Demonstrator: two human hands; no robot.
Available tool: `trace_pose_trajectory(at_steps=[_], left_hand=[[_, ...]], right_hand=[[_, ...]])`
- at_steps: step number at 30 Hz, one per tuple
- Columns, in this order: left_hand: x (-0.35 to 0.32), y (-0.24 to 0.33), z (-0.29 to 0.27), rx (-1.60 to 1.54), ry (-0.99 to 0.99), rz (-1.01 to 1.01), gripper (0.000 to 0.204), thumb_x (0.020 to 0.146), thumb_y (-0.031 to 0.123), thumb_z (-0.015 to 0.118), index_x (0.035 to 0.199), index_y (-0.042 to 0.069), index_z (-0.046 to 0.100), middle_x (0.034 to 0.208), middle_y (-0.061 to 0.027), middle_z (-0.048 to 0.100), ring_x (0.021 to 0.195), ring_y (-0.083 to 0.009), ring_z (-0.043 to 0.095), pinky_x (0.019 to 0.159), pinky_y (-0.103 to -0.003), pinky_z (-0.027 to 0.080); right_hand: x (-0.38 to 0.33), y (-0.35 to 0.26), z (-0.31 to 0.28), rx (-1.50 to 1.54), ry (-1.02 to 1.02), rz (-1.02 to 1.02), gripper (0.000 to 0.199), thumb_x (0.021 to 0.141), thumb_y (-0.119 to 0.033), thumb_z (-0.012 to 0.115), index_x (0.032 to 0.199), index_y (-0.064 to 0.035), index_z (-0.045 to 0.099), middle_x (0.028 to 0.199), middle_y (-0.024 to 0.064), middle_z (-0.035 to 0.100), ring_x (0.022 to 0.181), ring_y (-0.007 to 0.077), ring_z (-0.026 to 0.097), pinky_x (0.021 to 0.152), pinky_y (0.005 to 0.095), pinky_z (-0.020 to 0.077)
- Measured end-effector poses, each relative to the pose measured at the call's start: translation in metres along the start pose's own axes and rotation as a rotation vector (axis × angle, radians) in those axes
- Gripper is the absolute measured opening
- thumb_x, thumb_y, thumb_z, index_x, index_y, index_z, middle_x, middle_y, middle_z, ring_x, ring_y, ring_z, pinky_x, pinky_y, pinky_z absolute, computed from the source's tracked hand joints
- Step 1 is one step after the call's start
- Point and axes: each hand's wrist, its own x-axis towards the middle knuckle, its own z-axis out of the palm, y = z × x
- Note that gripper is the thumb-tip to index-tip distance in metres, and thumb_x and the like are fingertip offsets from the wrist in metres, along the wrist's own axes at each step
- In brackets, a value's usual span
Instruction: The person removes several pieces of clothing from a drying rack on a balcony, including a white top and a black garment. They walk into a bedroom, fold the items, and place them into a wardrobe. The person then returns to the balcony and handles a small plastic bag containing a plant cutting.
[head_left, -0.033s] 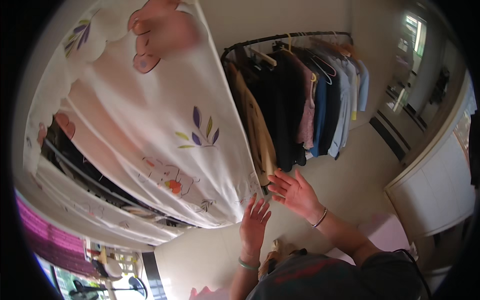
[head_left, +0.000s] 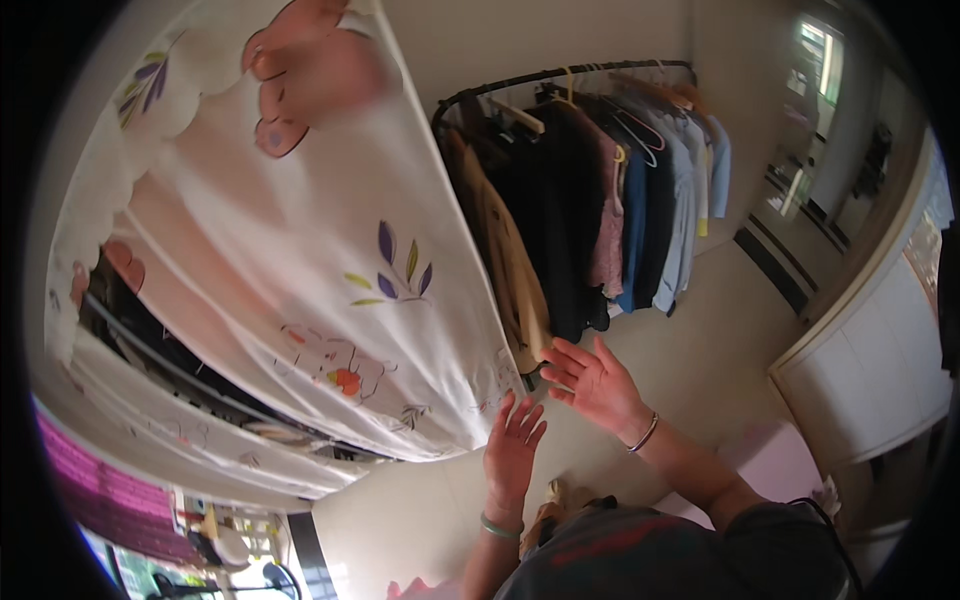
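My left hand (head_left: 512, 455) is raised with its fingers spread and holds nothing; a green bangle (head_left: 500, 527) circles its wrist. Just to its right and a little farther off, my right hand (head_left: 598, 388) is also open, palm showing, with a silver bracelet (head_left: 644, 434) on the wrist. Both hands hover apart from each other near the lower corner of a white printed curtain (head_left: 300, 240), which has cartoon animals and leaf sprigs. Beyond my right hand hangs a tan jacket (head_left: 508, 270), at the near end of a row of clothes.
A black clothes rail (head_left: 540, 76) bears several garments, among them dark tops, a pink lace one (head_left: 608, 235) and a light blue shirt (head_left: 680, 220). A white panel (head_left: 860, 380) stands at the right. Through a gap in the curtain at left, dark items show. Pale floor tiles (head_left: 400, 520) lie below.
The view has shifted slightly, so the rail and clothes sit a little farther left. Both hands stay open and nearly where they were.
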Motion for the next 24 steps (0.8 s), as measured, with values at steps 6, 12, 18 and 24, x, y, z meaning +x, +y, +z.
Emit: trace_pose_trajectory(at_steps=[6,12,18,24], left_hand=[[0.056,-0.002,0.021,0.060,-0.106,-0.176,0.041,0.102,0.034,0.043,0.135,0.009,0.046,0.131,-0.0102,0.056,0.120,-0.0281,0.053,0.103,-0.042,0.041],[0.096,0.010,0.029,0.076,-0.116,-0.222,0.037,0.103,0.032,0.042,0.135,0.013,0.048,0.126,-0.0059,0.059,0.114,-0.0231,0.057,0.096,-0.038,0.045],[0.134,-0.009,0.039,0.057,-0.144,-0.287,0.042,0.102,0.035,0.043,0.135,0.009,0.046,0.127,-0.0086,0.057,0.115,-0.0224,0.055,0.098,-0.038,0.044],[0.168,-0.054,0.057,0.049,-0.214,-0.373,0.043,0.103,0.033,0.043,0.136,0.006,0.045,0.128,-0.0108,0.056,0.116,-0.0252,0.056,0.099,-0.039,0.045]], right_hand=[[0.018,-0.050,-0.023,0.004,0.033,-0.086,0.056,0.101,-0.050,0.035,0.132,-0.0068,0.053,0.129,0.0111,0.059,0.112,0.0265,0.059,0.093,0.0423,0.0469],[0.054,-0.065,-0.019,-0.047,-0.023,-0.089,0.059,0.100,-0.052,0.037,0.135,-0.0052,0.049,0.129,0.0113,0.059,0.111,0.0241,0.060,0.094,0.0395,0.0471],[0.059,-0.081,-0.017,-0.199,0.192,-0.023,0.060,0.100,-0.053,0.039,0.134,-0.0046,0.050,0.130,0.0100,0.057,0.111,0.0209,0.056,0.096,0.0390,0.0463],[0.030,-0.124,-0.043,-0.237,0.267,-0.152,0.057,0.102,-0.049,0.037,0.131,-0.0029,0.053,0.127,0.0110,0.059,0.112,0.0226,0.056,0.098,0.0411,0.0448]])
